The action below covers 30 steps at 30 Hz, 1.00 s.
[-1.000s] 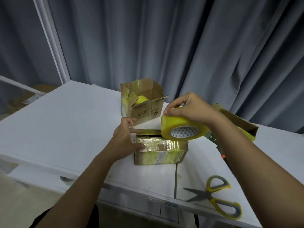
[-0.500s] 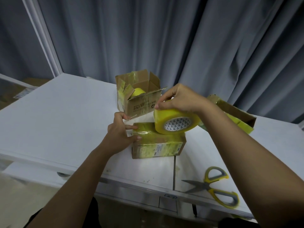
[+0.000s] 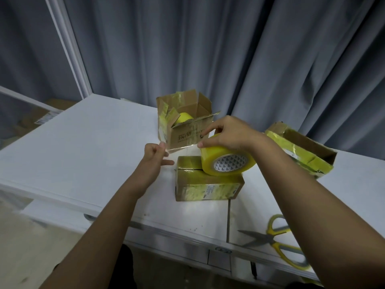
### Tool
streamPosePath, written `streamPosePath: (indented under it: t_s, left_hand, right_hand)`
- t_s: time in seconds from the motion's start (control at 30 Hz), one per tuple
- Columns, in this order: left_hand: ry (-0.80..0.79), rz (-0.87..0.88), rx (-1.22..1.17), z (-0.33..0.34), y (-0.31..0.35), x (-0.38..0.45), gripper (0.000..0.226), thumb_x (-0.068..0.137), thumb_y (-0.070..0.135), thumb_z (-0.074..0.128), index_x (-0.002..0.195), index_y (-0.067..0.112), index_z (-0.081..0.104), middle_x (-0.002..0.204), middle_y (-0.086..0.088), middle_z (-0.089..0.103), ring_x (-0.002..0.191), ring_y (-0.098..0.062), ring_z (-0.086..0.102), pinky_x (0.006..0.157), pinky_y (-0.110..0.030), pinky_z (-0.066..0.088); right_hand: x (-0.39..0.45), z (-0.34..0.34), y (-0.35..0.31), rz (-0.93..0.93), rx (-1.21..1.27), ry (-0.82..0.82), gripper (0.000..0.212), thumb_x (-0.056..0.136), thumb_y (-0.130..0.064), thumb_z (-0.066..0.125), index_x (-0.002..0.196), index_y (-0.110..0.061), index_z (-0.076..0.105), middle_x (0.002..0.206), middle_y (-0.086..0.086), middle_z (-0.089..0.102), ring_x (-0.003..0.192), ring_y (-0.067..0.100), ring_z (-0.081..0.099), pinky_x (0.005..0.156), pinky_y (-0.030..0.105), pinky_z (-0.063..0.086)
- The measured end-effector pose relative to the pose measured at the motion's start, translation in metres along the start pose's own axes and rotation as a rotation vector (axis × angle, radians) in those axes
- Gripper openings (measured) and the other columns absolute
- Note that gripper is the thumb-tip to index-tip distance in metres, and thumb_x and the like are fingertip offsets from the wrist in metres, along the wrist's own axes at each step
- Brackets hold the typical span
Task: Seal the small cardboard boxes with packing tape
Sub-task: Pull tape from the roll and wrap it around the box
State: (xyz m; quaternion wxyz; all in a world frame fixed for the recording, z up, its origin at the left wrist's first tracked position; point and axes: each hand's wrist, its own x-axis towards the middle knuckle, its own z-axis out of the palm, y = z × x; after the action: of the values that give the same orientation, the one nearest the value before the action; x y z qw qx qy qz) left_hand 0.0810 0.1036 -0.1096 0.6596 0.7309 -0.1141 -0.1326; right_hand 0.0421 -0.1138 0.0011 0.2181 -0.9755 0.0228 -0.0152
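A small closed cardboard box (image 3: pixel 208 185), wrapped in yellowish tape, lies on the white table (image 3: pixel 83 147). My right hand (image 3: pixel 227 132) grips a roll of yellow packing tape (image 3: pixel 227 161) just above the box's right end. My left hand (image 3: pixel 155 155) is to the left of the box and pinches the free end of a clear tape strip (image 3: pixel 183 146) that stretches from the roll. Behind them stands an open cardboard box (image 3: pixel 185 124) with a yellow roll inside.
Another open, tape-covered box (image 3: pixel 302 149) lies at the right. Yellow-handled scissors (image 3: pixel 277 243) rest near the table's front right edge. Grey curtains hang close behind the table. More cardboard sits on the floor at the far left.
My left hand has left the closed box and pulled a strip of tape out to the left. The roll has lifted slightly and stayed over the box.
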Motion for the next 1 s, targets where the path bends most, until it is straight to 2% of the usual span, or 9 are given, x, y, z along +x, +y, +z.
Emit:
streamPosePath:
  t_s: [0.1, 0.17, 0.23, 0.3, 0.4, 0.53, 0.77, 0.87, 1.0]
  left_hand:
    - [0.081, -0.072, -0.114, 0.000, 0.003, 0.002, 0.017, 0.100, 0.035, 0.042, 0.090, 0.021, 0.041, 0.090, -0.001, 0.051, 0.077, -0.012, 0.058, 0.081, -0.031, 0.050]
    - [0.102, -0.100, -0.100, 0.000, 0.001, 0.001, 0.018, 0.099, 0.031, 0.046, 0.087, 0.017, 0.042, 0.086, -0.003, 0.049, 0.073, -0.012, 0.053, 0.077, -0.029, 0.052]
    - [0.126, -0.104, -0.072, 0.000, -0.004, -0.002, 0.022, 0.098, 0.031, 0.048, 0.084, 0.015, 0.044, 0.082, -0.004, 0.047, 0.071, -0.012, 0.052, 0.076, -0.028, 0.053]
    - [0.149, -0.161, -0.132, 0.000, -0.011, -0.003, 0.024, 0.098, 0.029, 0.049, 0.080, 0.014, 0.045, 0.077, -0.004, 0.046, 0.069, -0.013, 0.051, 0.077, -0.029, 0.053]
    - [0.183, -0.215, -0.156, 0.000, -0.025, -0.005, 0.026, 0.097, 0.029, 0.051, 0.078, 0.013, 0.045, 0.073, -0.004, 0.045, 0.069, -0.014, 0.048, 0.080, -0.032, 0.052]
    - [0.195, -0.227, -0.186, 0.005, -0.036, -0.008, 0.026, 0.096, 0.032, 0.053, 0.079, 0.013, 0.046, 0.075, -0.003, 0.044, 0.071, -0.015, 0.047, 0.085, -0.036, 0.052]
    - [0.201, -0.234, -0.241, 0.015, -0.043, -0.008, 0.022, 0.092, 0.032, 0.060, 0.082, 0.013, 0.052, 0.078, -0.001, 0.048, 0.065, -0.013, 0.047, 0.079, -0.032, 0.052]
    - [0.213, -0.236, -0.260, 0.020, -0.046, -0.007, 0.023, 0.090, 0.033, 0.063, 0.083, 0.012, 0.056, 0.076, -0.001, 0.049, 0.061, -0.012, 0.046, 0.077, -0.032, 0.051]
    - [0.214, -0.267, -0.278, 0.026, -0.050, -0.005, 0.023, 0.090, 0.031, 0.063, 0.083, 0.011, 0.054, 0.078, -0.001, 0.050, 0.059, -0.012, 0.045, 0.072, -0.031, 0.050]
  right_hand:
    - [-0.001, 0.005, -0.006, 0.001, -0.108, 0.027, 0.046, 0.071, -0.079, 0.051, 0.086, -0.040, 0.071, 0.081, -0.021, 0.061, 0.078, 0.003, 0.054, 0.060, 0.025, 0.041]
    - [-0.002, 0.006, -0.010, -0.013, -0.145, 0.058, 0.044, 0.083, -0.062, 0.042, 0.092, -0.030, 0.071, 0.090, -0.009, 0.067, 0.081, 0.011, 0.057, 0.064, 0.028, 0.045]
    - [-0.005, 0.003, -0.011, -0.034, -0.003, 0.076, 0.031, 0.086, -0.043, 0.043, 0.092, -0.027, 0.069, 0.092, -0.016, 0.066, 0.086, 0.005, 0.058, 0.071, 0.029, 0.048]
    - [-0.008, -0.001, -0.005, -0.049, 0.149, 0.089, 0.016, 0.086, -0.034, 0.054, 0.087, -0.033, 0.070, 0.082, -0.029, 0.061, 0.081, -0.011, 0.055, 0.067, 0.016, 0.041]
    - [-0.015, 0.006, 0.005, 0.022, 0.284, 0.081, 0.019, 0.079, -0.052, 0.069, 0.085, -0.034, 0.070, 0.080, -0.026, 0.063, 0.080, -0.009, 0.058, 0.063, 0.014, 0.042]
    - [-0.018, 0.020, 0.008, 0.065, 0.364, 0.185, 0.031, 0.073, -0.059, 0.070, 0.083, -0.030, 0.069, 0.080, -0.012, 0.067, 0.079, 0.005, 0.063, 0.073, 0.031, 0.053]
    - [-0.026, 0.023, 0.010, 0.080, 0.410, 0.216, 0.018, 0.072, -0.063, 0.070, 0.078, -0.046, 0.067, 0.075, -0.030, 0.064, 0.072, -0.010, 0.061, 0.061, 0.022, 0.045]
    - [-0.026, 0.024, 0.011, 0.104, 0.421, 0.241, 0.020, 0.071, -0.064, 0.070, 0.078, -0.045, 0.068, 0.074, -0.028, 0.065, 0.073, -0.004, 0.062, 0.063, 0.022, 0.045]
    - [-0.027, 0.025, 0.009, 0.103, 0.420, 0.237, 0.020, 0.071, -0.065, 0.069, 0.078, -0.046, 0.067, 0.074, -0.031, 0.064, 0.072, -0.010, 0.060, 0.060, 0.022, 0.044]
